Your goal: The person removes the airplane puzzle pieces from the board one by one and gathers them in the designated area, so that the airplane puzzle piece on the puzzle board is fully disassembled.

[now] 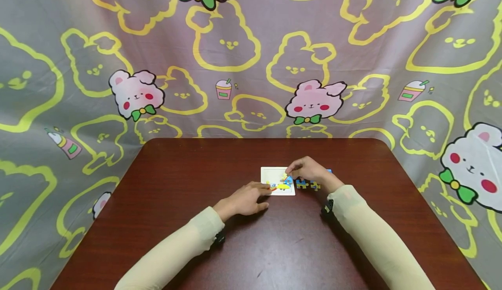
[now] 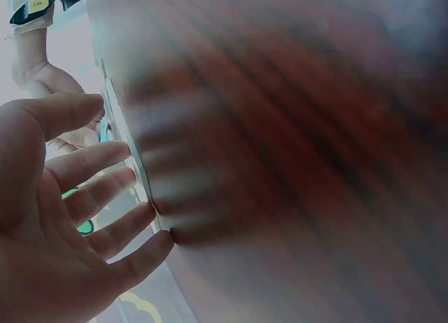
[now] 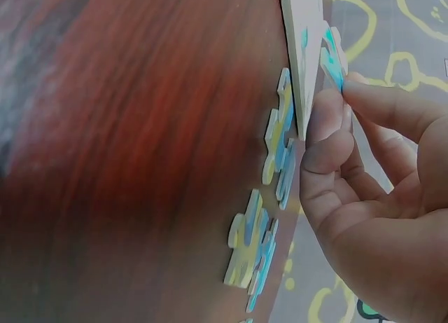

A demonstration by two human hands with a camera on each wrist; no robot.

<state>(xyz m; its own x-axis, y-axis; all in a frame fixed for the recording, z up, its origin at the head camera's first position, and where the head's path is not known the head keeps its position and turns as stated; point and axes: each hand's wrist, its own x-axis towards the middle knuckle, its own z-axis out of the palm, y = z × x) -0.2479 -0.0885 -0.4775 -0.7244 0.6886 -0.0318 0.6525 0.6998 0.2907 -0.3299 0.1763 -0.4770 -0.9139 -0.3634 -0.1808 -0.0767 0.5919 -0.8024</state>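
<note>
A white puzzle tray (image 1: 269, 173) lies on the table, partly filled with yellow, blue and red jigsaw pieces. My left hand (image 1: 246, 199) rests at the tray's left side, fingers extended over its edge and the pieces there. In the left wrist view the spread fingertips touch the thin tray edge (image 2: 133, 144). Over the tray's right side, my right hand (image 1: 310, 171) pinches a blue jigsaw piece (image 3: 332, 62) between thumb and index finger. The right wrist view shows this piece tilted, close over the tray (image 3: 302, 57).
Several loose blue and yellow jigsaw pieces (image 1: 302, 184) lie just right of the tray, partly under the right hand and wrist. The brown wooden table (image 1: 188, 163) extends around. A patterned curtain (image 1: 243, 54) hangs behind the table and at both sides.
</note>
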